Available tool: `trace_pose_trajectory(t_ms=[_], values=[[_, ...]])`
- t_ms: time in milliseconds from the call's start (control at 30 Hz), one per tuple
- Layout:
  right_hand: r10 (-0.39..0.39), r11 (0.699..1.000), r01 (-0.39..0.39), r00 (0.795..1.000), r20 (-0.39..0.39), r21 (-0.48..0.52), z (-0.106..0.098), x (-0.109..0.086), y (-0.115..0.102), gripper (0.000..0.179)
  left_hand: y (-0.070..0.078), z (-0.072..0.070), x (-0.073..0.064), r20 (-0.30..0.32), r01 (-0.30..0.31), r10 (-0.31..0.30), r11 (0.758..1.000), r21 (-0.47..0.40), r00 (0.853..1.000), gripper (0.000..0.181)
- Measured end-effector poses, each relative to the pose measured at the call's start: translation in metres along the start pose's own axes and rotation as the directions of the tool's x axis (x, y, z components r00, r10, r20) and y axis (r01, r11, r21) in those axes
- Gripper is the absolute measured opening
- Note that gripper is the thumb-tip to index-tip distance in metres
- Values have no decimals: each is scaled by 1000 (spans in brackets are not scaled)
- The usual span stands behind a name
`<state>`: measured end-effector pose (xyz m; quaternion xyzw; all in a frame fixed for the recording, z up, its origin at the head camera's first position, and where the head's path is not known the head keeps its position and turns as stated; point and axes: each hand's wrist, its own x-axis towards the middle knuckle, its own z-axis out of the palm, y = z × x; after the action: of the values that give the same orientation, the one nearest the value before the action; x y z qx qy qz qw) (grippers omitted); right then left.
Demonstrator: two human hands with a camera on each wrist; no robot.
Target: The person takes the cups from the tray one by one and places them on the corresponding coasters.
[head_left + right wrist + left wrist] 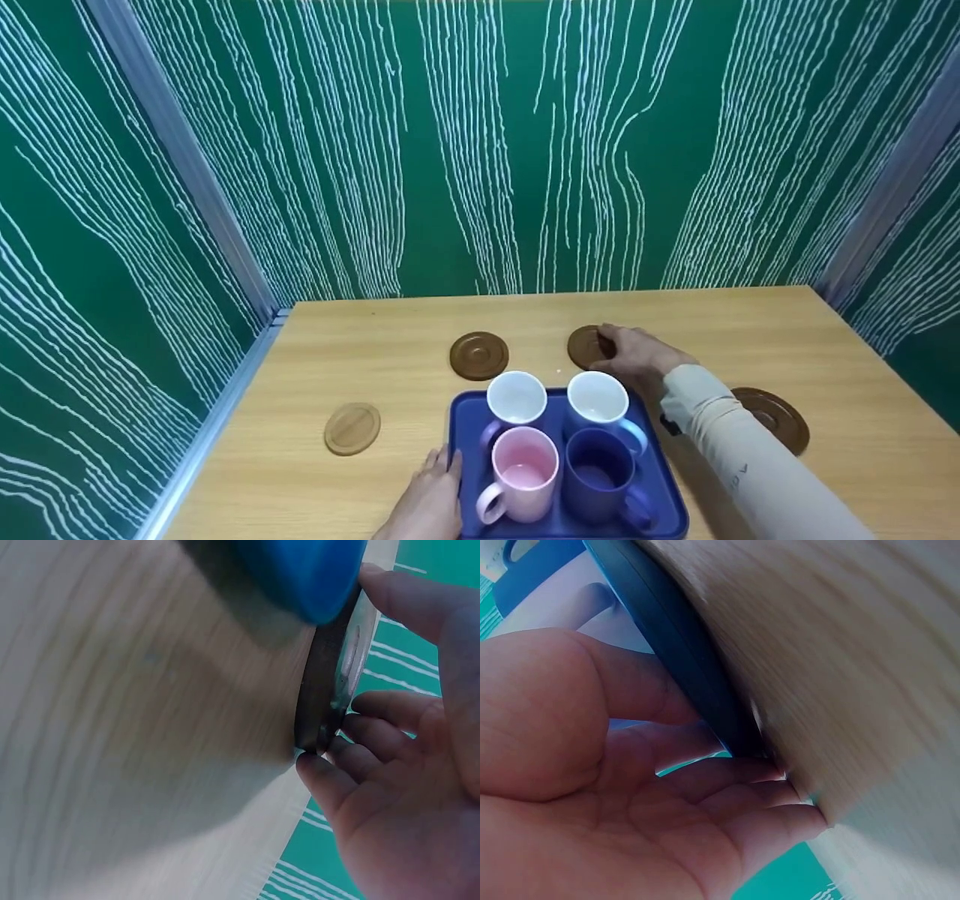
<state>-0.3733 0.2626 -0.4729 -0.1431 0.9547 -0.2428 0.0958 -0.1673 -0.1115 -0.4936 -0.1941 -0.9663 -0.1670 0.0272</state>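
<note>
- Green walls (465,150) with wavy white lines stood behind and at both sides of a pale wooden table (277,487); grey posts rose at the left (180,165) and right (877,195) corners
- Blue tray (469,421) lay on the near part of the table, about central, and bore four mugs in two rows
- Front row: pink mug (525,472) on the left, handle turned left; dark blue mug (596,484) on the right, handle turned right
- Back row: white-lined mug with a purple handle (517,399) on the left, white-lined mug with a light blue handle (598,397) on the right
- Left hand (427,496) was at the tray's left edge, partly closed, thumb and index finger gripping the rim; other fingertips reached down to the tabletop in the left wrist view
- Right hand (637,351) held the right-hand brown coaster (585,346), spanning it by its edge, thumb on the near side and fingers on the far side, moderately spread; could not tell whether the coaster lay fully flat
- This coaster was beyond the tray, just behind the back-right mug
- Second brown coaster (478,356) lay to its left, well apart; pale oval coaster (352,429) lay left of the tray
- Larger brown disc (776,420) lay at the right, partly hidden by the light sleeve (757,465)
</note>
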Motion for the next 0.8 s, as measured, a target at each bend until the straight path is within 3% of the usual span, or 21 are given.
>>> trace_pose_trajectory(t_ms=[133,400,800], values=[[-9,1000,9,1000,-6,-14,3,5,-4,76,-1,2,1,-6,-17,18,1000,24,1000,64],[-85,996,84,996,-26,-42,8,10,-11,79,-4,3,2,17,-11,11,1000,3,1000,61],[-48,999,48,999,5,19,10,11,-18,80,-4,3,3,13,-18,18,1000,18,1000,62]])
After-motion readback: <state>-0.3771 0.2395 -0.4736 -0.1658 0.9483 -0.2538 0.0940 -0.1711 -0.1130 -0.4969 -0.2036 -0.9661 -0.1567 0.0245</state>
